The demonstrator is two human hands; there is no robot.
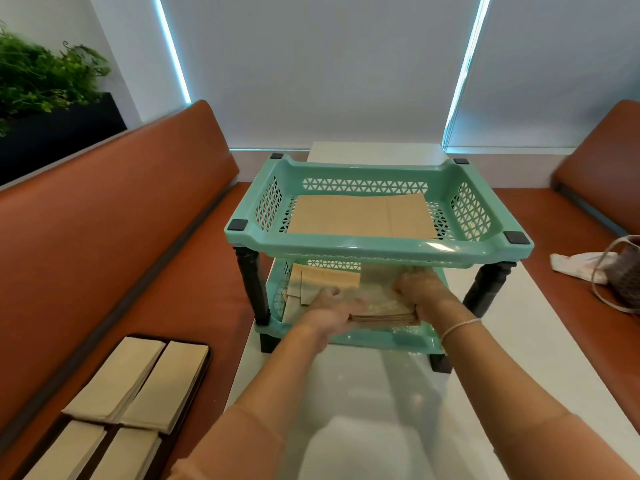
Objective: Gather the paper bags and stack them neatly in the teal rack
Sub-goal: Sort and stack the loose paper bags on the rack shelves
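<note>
Brown paper bags [384, 318], a flat stack of them, sit at the front edge of the lower tier of the two-tier teal plastic rack [377, 245] at mid-frame, held between both hands. The left hand [329, 311] rests on the stack's left end with its fingers [353, 303] laid over the top; the right hand [420, 289] grips the right end, thumb at the stack's side edge and fingers curled over it, though motion blur hides the fingertips. More brown bags [322, 284] lie loosely at the left of that lower tier, and one wide flat brown bag [360, 218] lies in the upper tier. The rack stands on dark turned legs on a glossy white bench [363, 393] that runs up the centre of the frame. Rust-orange padded seats [104, 220] flank it on both sides. At lower left, a dark tray [204, 372] on the seat carries four piles of pale beige bags [138, 382]. At right, a woven pouch [627, 271] lies on a white cloth [575, 263]. Grey roller blinds [322, 71] edged with daylight fill the top, with green foliage [41, 74] at upper left.
</note>
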